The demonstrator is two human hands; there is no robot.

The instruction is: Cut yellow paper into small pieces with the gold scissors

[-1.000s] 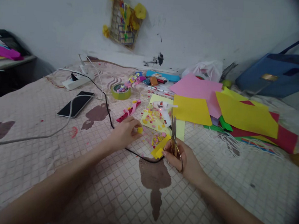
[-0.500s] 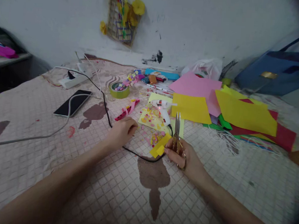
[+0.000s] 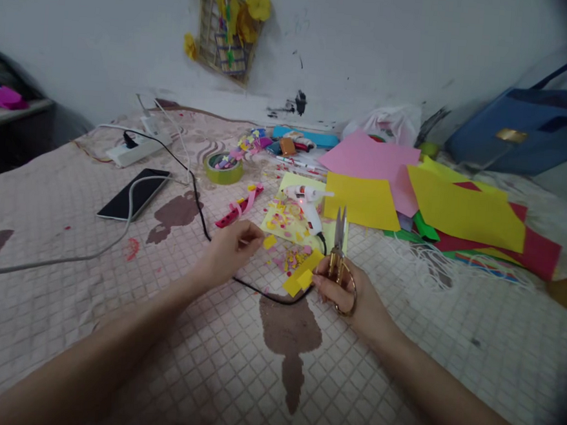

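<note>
My left hand [image 3: 232, 251] has thumb and forefinger pinched on a small yellow paper piece [image 3: 270, 241], just left of a heap of paper bits. My right hand [image 3: 343, 288] is closed around gold-handled scissors [image 3: 338, 242], blades pointing up and away. At the right fingertips is another small yellow paper square [image 3: 305, 279]; whether they grip it or only touch it, I cannot tell. It overlaps a yellow paper strip [image 3: 295, 284]. Beyond the hands, a white glue gun [image 3: 308, 204] with a red light lies on a pale yellow sheet [image 3: 338, 232] scattered with paper bits.
The glue gun's black cord [image 3: 268, 295] loops between my hands. A phone [image 3: 134, 195], a power strip [image 3: 137, 150] and a tape roll [image 3: 223, 169] lie left. To the right are coloured sheets [image 3: 463, 205] and white string [image 3: 428, 265]. A decorated red strip [image 3: 235, 212] lies beyond my left hand.
The small yellow paper piece now shows at my left fingertips, where none was visible before. My left hand has turned slightly. The right hand keeps its hold on the scissors.
</note>
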